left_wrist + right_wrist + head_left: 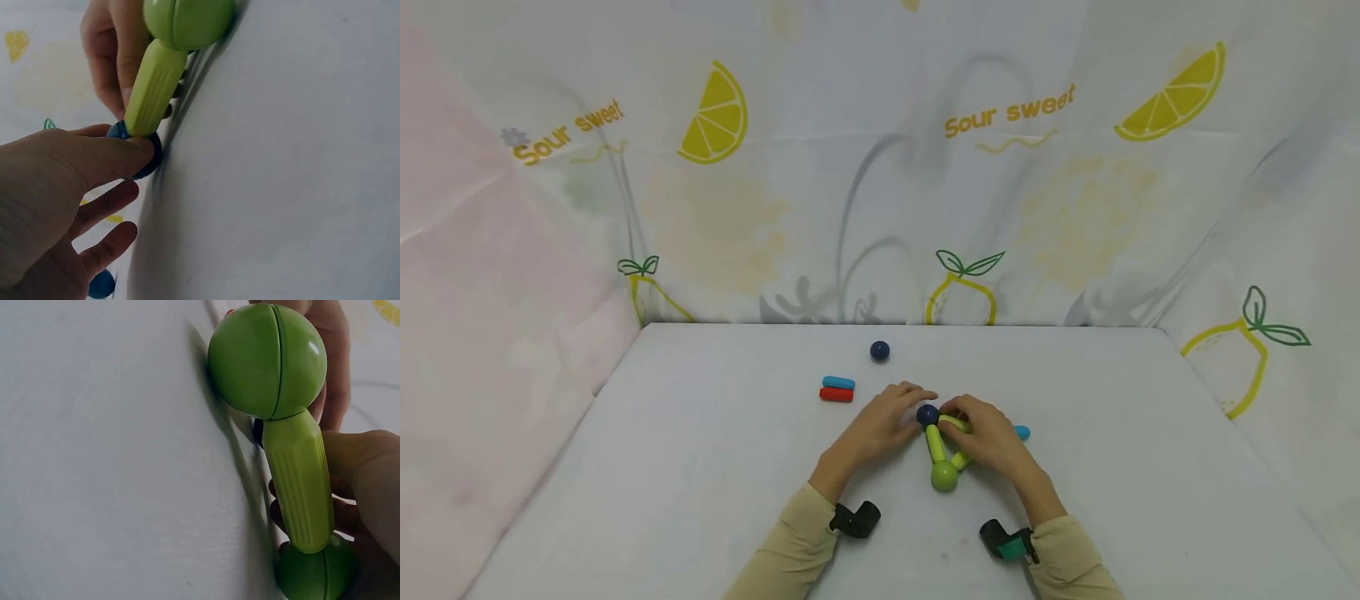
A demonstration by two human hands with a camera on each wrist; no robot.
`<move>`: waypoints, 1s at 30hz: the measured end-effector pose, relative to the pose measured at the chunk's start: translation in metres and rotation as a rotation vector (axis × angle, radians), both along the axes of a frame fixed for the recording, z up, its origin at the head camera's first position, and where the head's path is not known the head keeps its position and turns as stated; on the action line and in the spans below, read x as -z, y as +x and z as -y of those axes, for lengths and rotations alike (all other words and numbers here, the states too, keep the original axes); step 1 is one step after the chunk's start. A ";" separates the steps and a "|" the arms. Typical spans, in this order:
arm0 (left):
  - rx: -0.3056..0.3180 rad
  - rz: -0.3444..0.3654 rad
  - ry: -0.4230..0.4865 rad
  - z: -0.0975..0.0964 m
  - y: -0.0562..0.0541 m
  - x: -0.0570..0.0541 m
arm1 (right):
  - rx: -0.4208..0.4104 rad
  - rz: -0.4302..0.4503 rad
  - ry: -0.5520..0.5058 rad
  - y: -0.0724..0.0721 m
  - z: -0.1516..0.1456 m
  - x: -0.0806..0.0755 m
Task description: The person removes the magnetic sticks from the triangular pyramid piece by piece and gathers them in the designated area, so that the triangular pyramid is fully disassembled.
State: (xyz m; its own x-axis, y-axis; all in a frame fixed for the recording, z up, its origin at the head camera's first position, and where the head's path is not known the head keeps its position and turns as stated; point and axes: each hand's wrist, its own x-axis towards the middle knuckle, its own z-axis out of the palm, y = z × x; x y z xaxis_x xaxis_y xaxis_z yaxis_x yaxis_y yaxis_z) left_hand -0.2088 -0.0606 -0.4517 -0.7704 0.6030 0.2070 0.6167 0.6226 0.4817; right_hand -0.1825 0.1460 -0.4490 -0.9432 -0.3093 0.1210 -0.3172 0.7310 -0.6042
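Observation:
My left hand (883, 421) pinches a dark blue ball (927, 414) between thumb and forefinger, its other fingers spread in the left wrist view. The ball joins a yellow-green rod (936, 444) that runs to a light green ball (943, 476) nearer me. From that green ball another rod (299, 481) leads to a second green ball (315, 575), mostly hidden by my right hand in the head view. With curled fingers, my right hand (992, 437) grips a yellow-green rod (955, 423) at the blue ball's right. A blue rod (1022, 432) pokes out beyond that hand.
On the white table (700, 467), a light blue rod (838, 382) and a red rod (837, 394) lie side by side, left of my hands. Farther back sits a loose dark blue ball (880, 351). A lemon-print cloth (820, 208) hangs behind the table.

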 end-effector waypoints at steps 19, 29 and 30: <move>0.044 0.053 0.044 0.002 0.002 0.002 | 0.047 0.008 -0.004 -0.006 -0.009 0.002; 0.046 0.080 0.021 0.005 0.003 0.002 | -0.013 -0.184 0.063 0.008 0.003 -0.013; 0.044 0.080 0.022 0.005 0.003 0.002 | -0.041 -0.178 0.068 0.011 0.005 -0.014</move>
